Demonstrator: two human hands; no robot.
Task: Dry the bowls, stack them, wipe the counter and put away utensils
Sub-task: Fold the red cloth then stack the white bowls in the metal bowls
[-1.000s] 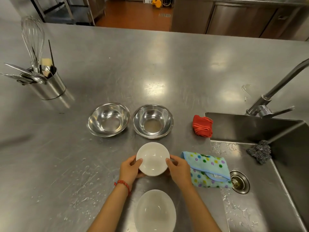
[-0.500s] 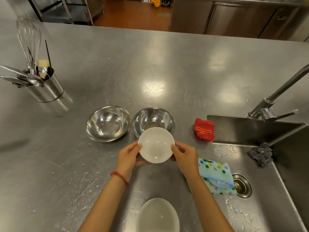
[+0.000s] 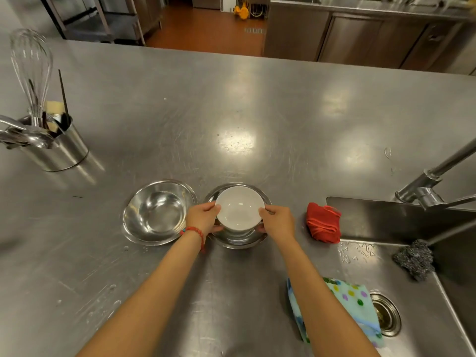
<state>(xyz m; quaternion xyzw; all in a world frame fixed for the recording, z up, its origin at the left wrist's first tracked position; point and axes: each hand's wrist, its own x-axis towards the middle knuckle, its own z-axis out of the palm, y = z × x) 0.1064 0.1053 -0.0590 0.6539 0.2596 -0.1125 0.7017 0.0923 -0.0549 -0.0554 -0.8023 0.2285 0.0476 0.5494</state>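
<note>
Inside right steel bowl (image 3: 238,240): white bowl (image 3: 239,208), left hand (image 3: 202,219) and right hand (image 3: 279,221) fingers clamping rim; left steel bowl (image 3: 157,212) empty.

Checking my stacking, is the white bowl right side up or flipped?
Right side up: the white bowl shows its open hollow, held inside the right steel bowl.

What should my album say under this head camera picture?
Both hands lower a white bowl into a steel bowl.

The bowl (image 3: 239,208) is white, the folded cloth (image 3: 323,222) is red, and the towel (image 3: 353,302) is light blue with coloured dots.
</note>
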